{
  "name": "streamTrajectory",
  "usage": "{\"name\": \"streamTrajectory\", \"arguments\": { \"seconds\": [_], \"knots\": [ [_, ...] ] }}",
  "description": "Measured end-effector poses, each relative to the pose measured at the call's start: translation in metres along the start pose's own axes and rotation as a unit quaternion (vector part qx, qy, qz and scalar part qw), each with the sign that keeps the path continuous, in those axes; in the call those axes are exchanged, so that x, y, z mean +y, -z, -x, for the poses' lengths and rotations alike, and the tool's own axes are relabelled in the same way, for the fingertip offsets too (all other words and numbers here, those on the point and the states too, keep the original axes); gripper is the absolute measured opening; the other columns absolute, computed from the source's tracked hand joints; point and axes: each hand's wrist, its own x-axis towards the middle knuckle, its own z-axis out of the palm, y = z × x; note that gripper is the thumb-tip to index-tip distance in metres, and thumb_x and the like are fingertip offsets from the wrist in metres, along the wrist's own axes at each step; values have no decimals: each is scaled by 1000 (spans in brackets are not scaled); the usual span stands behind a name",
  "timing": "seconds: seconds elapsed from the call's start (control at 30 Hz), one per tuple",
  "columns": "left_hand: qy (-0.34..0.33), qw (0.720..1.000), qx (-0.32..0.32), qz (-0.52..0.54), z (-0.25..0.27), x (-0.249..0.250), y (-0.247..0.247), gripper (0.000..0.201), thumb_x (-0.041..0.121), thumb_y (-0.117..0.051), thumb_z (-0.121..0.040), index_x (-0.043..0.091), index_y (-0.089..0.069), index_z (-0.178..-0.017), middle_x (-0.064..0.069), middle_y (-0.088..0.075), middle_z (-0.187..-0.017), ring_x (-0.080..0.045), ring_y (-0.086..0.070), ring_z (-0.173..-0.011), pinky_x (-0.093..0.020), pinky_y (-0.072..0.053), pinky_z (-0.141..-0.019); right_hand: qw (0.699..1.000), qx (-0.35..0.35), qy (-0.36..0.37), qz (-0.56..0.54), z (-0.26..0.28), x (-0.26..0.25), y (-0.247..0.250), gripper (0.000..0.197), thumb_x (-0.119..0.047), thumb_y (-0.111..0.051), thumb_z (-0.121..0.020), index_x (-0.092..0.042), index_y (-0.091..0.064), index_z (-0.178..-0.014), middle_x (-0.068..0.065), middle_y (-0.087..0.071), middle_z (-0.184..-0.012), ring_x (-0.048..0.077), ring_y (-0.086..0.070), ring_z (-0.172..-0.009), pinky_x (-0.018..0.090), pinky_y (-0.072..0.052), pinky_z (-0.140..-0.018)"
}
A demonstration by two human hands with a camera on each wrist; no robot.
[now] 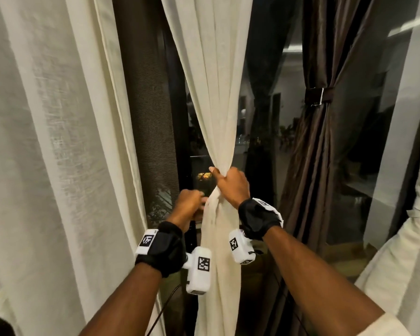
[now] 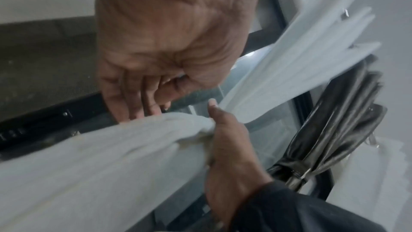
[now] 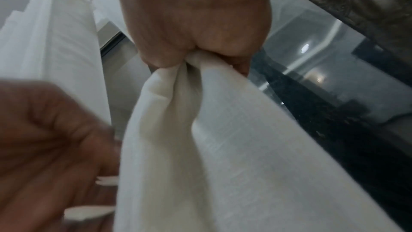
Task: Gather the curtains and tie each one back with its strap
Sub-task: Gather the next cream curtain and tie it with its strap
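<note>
A cream sheer curtain (image 1: pixel 211 93) hangs down the middle of the head view, gathered into a narrow bundle. My right hand (image 1: pixel 229 183) grips that bundle in a fist, thumb up; in the right wrist view the fabric (image 3: pixel 200 112) bunches out from under the fingers (image 3: pixel 243 66). My left hand (image 1: pixel 192 207) sits lower, at the bundle's left edge. Its curled fingers (image 2: pixel 133 105) hook onto the fabric (image 2: pixel 100 147) and the tips go behind it. I see no strap for this curtain.
A wide cream curtain (image 1: pixel 58 141) hangs loose on the left. A brown curtain (image 1: pixel 313 166) on the right is bound by a dark strap (image 1: pixel 318 95). Another cream curtain (image 1: pixel 410 238) is tied at the far right. Dark window glass (image 1: pixel 260 117) lies behind.
</note>
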Motion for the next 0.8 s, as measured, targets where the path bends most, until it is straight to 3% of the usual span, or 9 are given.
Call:
{"name": "streamTrajectory", "arguments": {
  "seconds": [0.07,0.13,0.2,0.27,0.4,0.5,0.57,0.67,0.8],
  "knots": [
    [-37,998,45,13,-6,12,-12,51,57,-43,-91,12,-66,-93,-8,-74,-100,-19,-67,-91,-38,-52,-88,995,3,43,90,3,-4,-2,42,-46,-51,-95,-7,-65,-102,15,-70,-98,34,-66,-91,31,-46,-70],
    [-93,994,55,-1,-8,29,-26,79,86,-51,-67,19,-66,-105,1,-73,-101,-16,-68,-95,-38,-53,-92,987,-5,92,134,9,-7,-4,30,-32,-49,-96,-8,-63,-107,16,-71,-101,36,-67,-94,35,-47,-73],
    [-113,992,62,-15,-8,42,-37,75,80,-69,-55,24,-63,-104,2,-71,-103,-16,-67,-97,-36,-54,-91,987,-1,114,114,14,-8,-4,24,-22,-50,-96,-8,-62,-112,16,-70,-104,35,-66,-97,37,-48,-79],
    [-103,991,74,-38,-12,47,-44,57,68,-75,-62,24,-65,-96,-2,-71,-104,-22,-66,-99,-37,-54,-92,987,7,111,113,17,-7,-1,25,-21,-53,-95,-8,-59,-115,15,-69,-107,33,-66,-100,37,-48,-83],
    [-77,990,115,-33,-27,35,-51,54,56,-62,-83,13,-65,-116,-11,-68,-117,-33,-63,-109,-43,-50,-97,967,-42,125,219,22,3,4,37,-25,-49,-97,-4,-51,-126,16,-69,-107,34,-66,-100,36,-48,-81],
    [-99,988,115,-33,-34,22,-57,35,50,-60,-86,20,-64,-103,-3,-71,-106,-29,-65,-105,-44,-50,-97,964,-47,131,227,26,16,2,40,-28,-49,-96,-5,-47,-130,14,-68,-108,34,-66,-99,38,-48,-82],
    [-112,987,112,-35,-37,14,-61,38,52,-56,-83,22,-63,-104,7,-74,-93,-23,-67,-99,-44,-51,-96,963,-45,133,229,25,24,0,38,-29,-49,-96,-7,-49,-127,13,-69,-105,34,-66,-96,38,-48,-81],
    [-118,986,108,-49,-36,6,-63,37,52,-53,-85,25,-60,-109,7,-75,-92,-20,-68,-96,-44,-51,-94,963,-56,129,230,27,31,-2,44,-29,-48,-96,-7,-45,-134,13,-69,-106,34,-66,-98,38,-48,-83],
    [-118,988,95,-43,-33,-10,-58,27,44,-54,-93,23,-62,-108,7,-77,-90,-16,-69,-95,-37,-51,-93,962,-154,112,197,34,46,-3,61,-34,-49,-93,-7,-30,-145,14,-68,-110,35,-65,-99,40,-48,-86]
  ]
}}
